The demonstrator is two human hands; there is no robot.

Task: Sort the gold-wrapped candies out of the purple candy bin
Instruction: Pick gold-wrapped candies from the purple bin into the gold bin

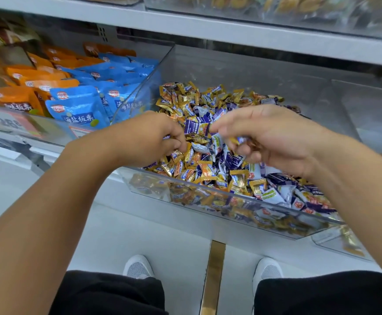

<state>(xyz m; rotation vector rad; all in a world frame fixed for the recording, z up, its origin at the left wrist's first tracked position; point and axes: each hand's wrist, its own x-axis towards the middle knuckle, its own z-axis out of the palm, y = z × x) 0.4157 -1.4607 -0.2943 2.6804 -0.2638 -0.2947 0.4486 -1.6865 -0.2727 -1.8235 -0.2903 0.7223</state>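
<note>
Both hands reach palm-down into the candy bin [208, 194]: left hand [149, 137] pinching gold-wrapped candies [178, 153], right hand [274, 137] pinching wrappers [217, 139].

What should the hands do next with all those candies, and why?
Probably lift the left hand out, carrying the gold-wrapped candies its curled fingers pinch, and drop them outside the clear bin. Gold and purple candies still lie mixed there.

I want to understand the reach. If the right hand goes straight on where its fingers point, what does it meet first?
Probably the purple-wrapped candy just beyond the right hand fingers, toward the left hand; depth is unclear.
</note>
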